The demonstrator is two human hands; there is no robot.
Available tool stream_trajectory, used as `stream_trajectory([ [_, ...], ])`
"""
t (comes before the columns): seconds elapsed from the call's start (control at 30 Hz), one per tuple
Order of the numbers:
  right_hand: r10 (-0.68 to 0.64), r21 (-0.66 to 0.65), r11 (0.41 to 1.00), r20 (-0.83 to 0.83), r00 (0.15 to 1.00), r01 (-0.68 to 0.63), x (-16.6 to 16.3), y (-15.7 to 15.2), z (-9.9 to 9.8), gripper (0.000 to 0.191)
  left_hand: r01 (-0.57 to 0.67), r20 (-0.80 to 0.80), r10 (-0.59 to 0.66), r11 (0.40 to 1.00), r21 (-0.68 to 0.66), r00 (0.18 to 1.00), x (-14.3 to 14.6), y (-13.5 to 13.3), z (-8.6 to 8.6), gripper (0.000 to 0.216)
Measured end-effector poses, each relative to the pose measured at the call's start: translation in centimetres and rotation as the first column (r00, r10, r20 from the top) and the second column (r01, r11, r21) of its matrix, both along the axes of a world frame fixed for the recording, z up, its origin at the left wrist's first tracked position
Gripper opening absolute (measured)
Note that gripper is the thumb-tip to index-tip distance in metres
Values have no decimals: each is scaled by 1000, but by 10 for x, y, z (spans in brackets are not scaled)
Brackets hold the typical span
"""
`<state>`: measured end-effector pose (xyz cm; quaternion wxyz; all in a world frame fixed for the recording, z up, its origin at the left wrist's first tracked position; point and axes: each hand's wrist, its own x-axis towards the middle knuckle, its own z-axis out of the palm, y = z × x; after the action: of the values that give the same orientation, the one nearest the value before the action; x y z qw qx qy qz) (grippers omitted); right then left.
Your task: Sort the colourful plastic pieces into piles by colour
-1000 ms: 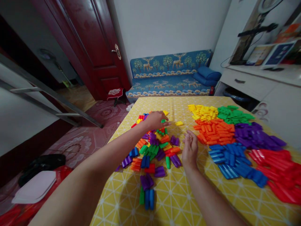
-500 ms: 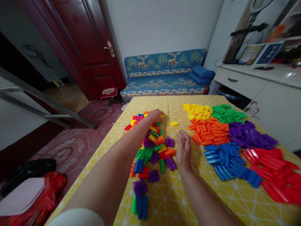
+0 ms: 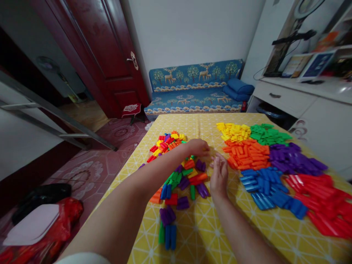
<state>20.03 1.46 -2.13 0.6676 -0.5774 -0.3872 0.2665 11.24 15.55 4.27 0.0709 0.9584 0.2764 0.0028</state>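
Observation:
My left hand reaches across the mixed pile, fingers bent and bunched toward my right hand; what they hold, if anything, is hidden. My right hand is just above the table, fingers loosely apart, its fingertips close to the left ones. Whether they touch I cannot tell. Beneath my left forearm lies a mixed heap of small plastic tube-shaped blocks in several colours. Near my right wrist is a purple block. To the right, blocks lie grouped by colour: yellow, orange and blue.
Green blocks, purple blocks and red blocks form further groups on the right. A yellow patterned cloth covers the table. Beyond stand a blue sofa and a white cabinet.
My left hand has moved right and nearer, from the heap's far end to beside my right hand. The loose yellow block between the hands no longer shows. The view has shifted slightly.

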Motion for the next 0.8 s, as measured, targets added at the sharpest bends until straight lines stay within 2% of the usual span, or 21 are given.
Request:
stream_trajectory([
  [0.13, 40, 24, 999, 17, 999, -41, -1, 2, -2, 57, -70, 13, 70, 998, -6, 997, -49, -17, 12, 24],
  [0.23, 89, 40, 995, 58, 994, -92, -3, 2, -3, 53, 1, 233, 13, 998, -58, 972, -95, -40, 19, 27],
  [0.27, 106, 35, 993, 78, 991, -109, -4, 2, -3, 53, -30, 339, 50, 997, -65, 940, -112, -51, 20, 29],
  [0.33, 130, 26, 991, 120, 984, -134, -4, 1, -3, 52, -199, 486, 220, 975, -94, 846, -146, -75, 18, 35],
  [0.4, 143, 23, 989, 155, 977, -148, -5, 1, -3, 53, -393, 554, 395, 910, -131, 732, -181, -102, 11, 41],
  [0.43, 145, 24, 988, 170, 975, -151, -5, 1, -4, 54, -489, 555, 493, 856, -170, 670, -198, -115, 6, 44],
  [0.53, 156, 11, 987, 209, 965, -162, -7, 1, -5, 54, -723, 542, 719, 638, -264, 436, -237, -150, -16, 53],
  [0.6, 177, -8, 984, 235, 956, -180, -8, 1, -5, 54, -773, 539, 784, 537, -337, 309, -248, -163, -31, 61],
  [0.63, 190, -17, 981, 253, 949, -192, -9, 1, -5, 55, -771, 515, 800, 526, -358, 307, -248, -166, -38, 62],
  [0.7, 215, -24, 976, 299, 930, -218, -10, 0, -5, 56, -759, 498, 793, 551, -346, 350, -238, -163, -47, 63],
  [0.8, 245, -14, 966, 385, 890, -260, -10, 1, -5, 57, -699, 504, 742, 637, -324, 442, -211, -143, -51, 61],
])
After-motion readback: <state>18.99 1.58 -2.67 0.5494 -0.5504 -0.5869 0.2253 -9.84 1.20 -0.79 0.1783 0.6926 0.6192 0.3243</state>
